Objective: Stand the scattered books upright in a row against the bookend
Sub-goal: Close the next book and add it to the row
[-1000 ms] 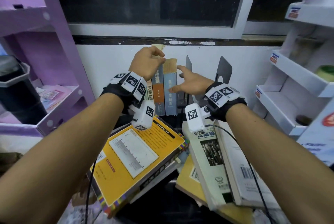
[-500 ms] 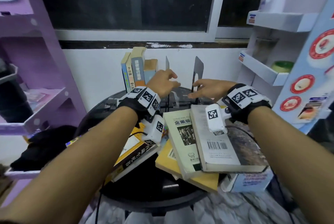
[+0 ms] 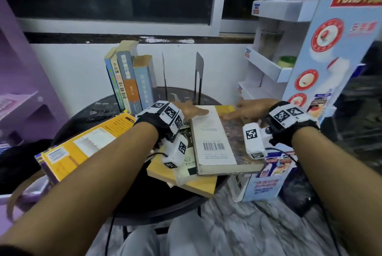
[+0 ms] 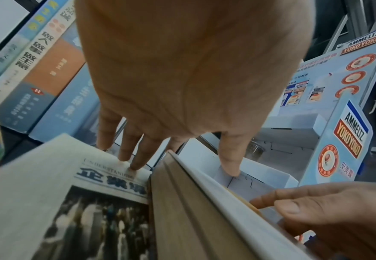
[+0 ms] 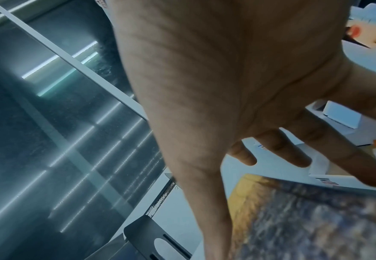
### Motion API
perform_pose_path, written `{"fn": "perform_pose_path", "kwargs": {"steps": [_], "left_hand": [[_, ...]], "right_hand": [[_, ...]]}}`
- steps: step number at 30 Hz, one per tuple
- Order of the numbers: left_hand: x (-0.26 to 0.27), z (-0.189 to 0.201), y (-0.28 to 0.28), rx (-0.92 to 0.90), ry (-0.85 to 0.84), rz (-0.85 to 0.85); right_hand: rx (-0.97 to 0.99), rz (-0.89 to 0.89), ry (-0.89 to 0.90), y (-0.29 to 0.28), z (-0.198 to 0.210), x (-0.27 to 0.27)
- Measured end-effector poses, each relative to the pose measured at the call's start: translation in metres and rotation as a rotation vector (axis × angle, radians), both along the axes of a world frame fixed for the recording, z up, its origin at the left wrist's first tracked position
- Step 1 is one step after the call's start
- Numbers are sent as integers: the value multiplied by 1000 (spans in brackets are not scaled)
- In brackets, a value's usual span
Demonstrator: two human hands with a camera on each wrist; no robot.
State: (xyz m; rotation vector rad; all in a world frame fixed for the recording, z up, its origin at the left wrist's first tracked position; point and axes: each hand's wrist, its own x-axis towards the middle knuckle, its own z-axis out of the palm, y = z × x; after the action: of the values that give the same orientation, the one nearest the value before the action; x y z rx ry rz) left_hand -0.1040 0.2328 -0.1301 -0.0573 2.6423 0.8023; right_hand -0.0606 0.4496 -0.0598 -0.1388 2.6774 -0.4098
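Both hands (image 3: 195, 109), fingers spread, rest on books atop a round black table (image 3: 99, 109).

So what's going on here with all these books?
A person is tidying books on a small round table. Four books already stand upright at the back, left of two metal bookends. Both hands are reaching for the top book of a loose pile: the left hand lies at its far left edge, the right hand at its far right corner. A big yellow book lies flat on the left.
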Motion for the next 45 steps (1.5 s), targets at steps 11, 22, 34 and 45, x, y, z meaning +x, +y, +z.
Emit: {"fn": "perform_pose_path", "kwargs": {"steps": [11,22,34,45], "left_hand": [[47,35,17,-9,-27,100],[48,42,17,80,1,157],[39,76,-2,322,292,266],[37,90,-19,588,660,322]], "right_hand": [[-189,18,-99,-2,-15,-1],[-147,21,48,-8,-13,-8],[-350,-120,280,-32,0,-22],[-592,-187,622,-59,10,-12]]}}
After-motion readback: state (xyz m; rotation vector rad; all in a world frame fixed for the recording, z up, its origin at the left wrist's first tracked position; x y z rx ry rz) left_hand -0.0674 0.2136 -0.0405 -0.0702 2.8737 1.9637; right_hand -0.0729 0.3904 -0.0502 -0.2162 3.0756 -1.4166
